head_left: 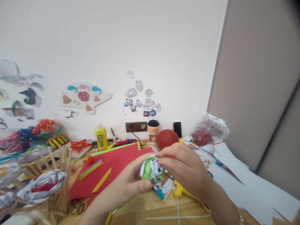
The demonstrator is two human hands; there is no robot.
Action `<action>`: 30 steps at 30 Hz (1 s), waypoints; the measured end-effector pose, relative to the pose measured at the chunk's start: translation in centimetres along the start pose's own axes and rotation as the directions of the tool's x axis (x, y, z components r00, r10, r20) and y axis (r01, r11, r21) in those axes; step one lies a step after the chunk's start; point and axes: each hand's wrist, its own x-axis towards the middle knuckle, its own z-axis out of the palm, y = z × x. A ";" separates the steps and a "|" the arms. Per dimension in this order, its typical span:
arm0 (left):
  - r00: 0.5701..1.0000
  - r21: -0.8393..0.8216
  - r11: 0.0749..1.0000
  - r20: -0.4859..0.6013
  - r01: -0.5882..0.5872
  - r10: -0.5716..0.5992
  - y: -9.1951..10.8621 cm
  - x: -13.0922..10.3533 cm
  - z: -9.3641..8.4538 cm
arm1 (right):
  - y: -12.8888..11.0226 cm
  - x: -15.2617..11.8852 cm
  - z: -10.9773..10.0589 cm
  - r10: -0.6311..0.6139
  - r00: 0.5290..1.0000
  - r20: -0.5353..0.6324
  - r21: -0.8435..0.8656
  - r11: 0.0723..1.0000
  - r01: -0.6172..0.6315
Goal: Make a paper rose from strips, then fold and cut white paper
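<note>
Two hands meet at a crumpled green-and-white paper ball (152,172), held just off the near right part of the red sheet (124,161) on the tabletop (133,208). The left hand (133,176) is partly closed, curved around the ball's side with the thumb low at its front; this grip appears chosen to steady the ball while leaving its layered face exposed. The right hand (187,165) is bent over it, fingertips at the upper edge, probably to reach the folds; whether they pinch a layer cannot be told.

A yellow glue gun (179,190) lies right of the red sheet and nearer the person, presumably for easy reach. Scissors (79,207) lie at the sheet's near left corner.

Obscured: the ball's back and underside, the right thumb, and the lower part of a red rounded object (167,138) beyond the sheet's right end. The glue gun's rear is covered by the right arm.
</note>
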 end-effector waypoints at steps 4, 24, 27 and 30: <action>1.000 -0.002 1.000 -0.002 0.027 -0.027 0.3 0.0 -0.1 | -0.2 0.2 -0.6 0.011 0.999 -0.044 0.044 0.999 -0.009; 0.998 -0.028 0.999 0.053 0.029 -0.028 0.8 -0.5 0.1 | -0.4 0.1 -1.4 0.027 0.998 0.062 0.246 0.968 -0.041; 0.998 -0.006 0.999 0.057 0.041 -0.041 0.7 -0.5 0.0 | -0.3 0.1 -1.2 0.032 0.997 0.076 0.247 0.968 -0.050; 0.998 -0.017 0.999 0.048 0.052 -0.051 0.8 -0.5 0.1 | -0.3 0.2 -1.0 0.059 0.993 0.099 0.285 0.955 -0.085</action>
